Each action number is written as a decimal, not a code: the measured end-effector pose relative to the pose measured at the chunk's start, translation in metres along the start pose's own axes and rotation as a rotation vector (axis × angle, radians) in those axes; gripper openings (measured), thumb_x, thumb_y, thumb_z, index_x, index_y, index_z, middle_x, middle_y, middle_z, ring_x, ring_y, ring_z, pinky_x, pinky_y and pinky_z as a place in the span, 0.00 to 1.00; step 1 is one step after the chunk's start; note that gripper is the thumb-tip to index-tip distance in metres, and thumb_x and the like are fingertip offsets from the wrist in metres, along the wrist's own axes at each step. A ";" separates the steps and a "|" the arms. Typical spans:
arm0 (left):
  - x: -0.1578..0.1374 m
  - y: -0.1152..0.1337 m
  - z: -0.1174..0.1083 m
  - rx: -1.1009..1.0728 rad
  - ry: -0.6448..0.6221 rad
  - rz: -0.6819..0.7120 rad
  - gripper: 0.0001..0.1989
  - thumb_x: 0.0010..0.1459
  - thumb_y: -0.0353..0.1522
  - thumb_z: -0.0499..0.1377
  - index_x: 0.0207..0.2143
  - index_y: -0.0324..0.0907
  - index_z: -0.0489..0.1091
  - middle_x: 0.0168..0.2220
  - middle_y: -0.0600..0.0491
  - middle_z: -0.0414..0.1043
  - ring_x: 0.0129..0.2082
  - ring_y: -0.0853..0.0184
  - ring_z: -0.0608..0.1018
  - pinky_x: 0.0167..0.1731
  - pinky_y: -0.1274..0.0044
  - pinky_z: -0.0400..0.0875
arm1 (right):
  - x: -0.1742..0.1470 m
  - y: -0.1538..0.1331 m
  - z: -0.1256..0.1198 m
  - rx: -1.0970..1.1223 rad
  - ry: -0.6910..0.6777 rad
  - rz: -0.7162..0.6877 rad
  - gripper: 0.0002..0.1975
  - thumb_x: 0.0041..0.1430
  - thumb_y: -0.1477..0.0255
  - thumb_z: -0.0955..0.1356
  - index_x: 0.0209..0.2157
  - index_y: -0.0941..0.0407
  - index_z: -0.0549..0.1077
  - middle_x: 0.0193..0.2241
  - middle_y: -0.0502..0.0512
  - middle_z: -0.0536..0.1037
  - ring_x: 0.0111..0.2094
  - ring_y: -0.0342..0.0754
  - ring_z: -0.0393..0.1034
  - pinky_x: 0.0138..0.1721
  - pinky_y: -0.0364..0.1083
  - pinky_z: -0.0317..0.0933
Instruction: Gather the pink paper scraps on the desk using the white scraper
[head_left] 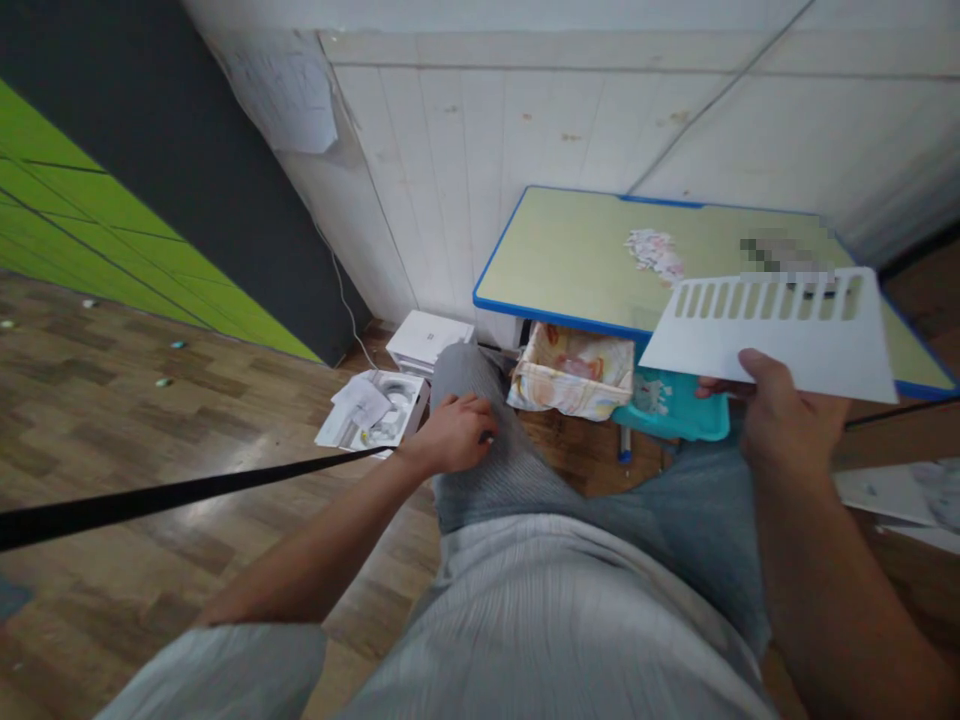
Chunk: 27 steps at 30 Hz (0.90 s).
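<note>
My right hand grips the near edge of a white slotted sheet, thumb on top. A row of long cut-outs runs along the sheet's far side, and it is held over the front of a low table with a blue rim. My left hand rests on my left knee with its fingers curled; a small dark bit shows at the fingers, too small to name. A heap of small pale paper pieces lies on the tabletop, left of the sheet.
Under the table's front edge are a cloth-lined basket and a teal tray with small scraps. Left of my knee sit a closed white box and an open one with papers. A black strap stretches to my left wrist.
</note>
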<state>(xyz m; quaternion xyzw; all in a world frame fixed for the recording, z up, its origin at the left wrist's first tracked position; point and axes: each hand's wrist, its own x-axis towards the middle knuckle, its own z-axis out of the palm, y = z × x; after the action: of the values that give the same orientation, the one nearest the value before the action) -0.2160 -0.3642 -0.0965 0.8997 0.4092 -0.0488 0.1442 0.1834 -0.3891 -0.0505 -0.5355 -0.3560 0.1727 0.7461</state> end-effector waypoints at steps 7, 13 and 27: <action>-0.002 0.002 -0.011 -0.120 0.117 0.062 0.07 0.71 0.25 0.71 0.42 0.45 0.88 0.49 0.48 0.92 0.56 0.50 0.91 0.59 0.60 0.82 | 0.014 0.015 -0.024 -0.001 0.108 0.024 0.20 0.45 0.67 0.84 0.39 0.52 0.80 0.35 0.56 0.85 0.24 0.51 0.77 0.20 0.48 0.74; 0.080 0.068 -0.069 -0.375 0.485 0.328 0.08 0.79 0.29 0.68 0.44 0.48 0.88 0.48 0.50 0.92 0.54 0.55 0.90 0.64 0.62 0.82 | 0.038 0.008 -0.022 0.030 0.140 0.021 0.20 0.44 0.67 0.84 0.39 0.53 0.81 0.30 0.55 0.83 0.21 0.50 0.75 0.21 0.49 0.74; 0.222 0.120 -0.124 -0.037 0.212 0.377 0.13 0.79 0.31 0.67 0.52 0.49 0.94 0.55 0.45 0.91 0.65 0.47 0.85 0.64 0.58 0.76 | 0.082 -0.012 -0.011 -0.034 0.147 -0.016 0.14 0.48 0.62 0.79 0.35 0.52 0.80 0.27 0.49 0.83 0.19 0.48 0.75 0.18 0.47 0.77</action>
<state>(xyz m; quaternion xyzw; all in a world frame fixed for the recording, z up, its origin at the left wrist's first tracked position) 0.0167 -0.2410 0.0026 0.9576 0.2473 0.0813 0.1235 0.2459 -0.3484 -0.0130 -0.5566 -0.3075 0.1208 0.7623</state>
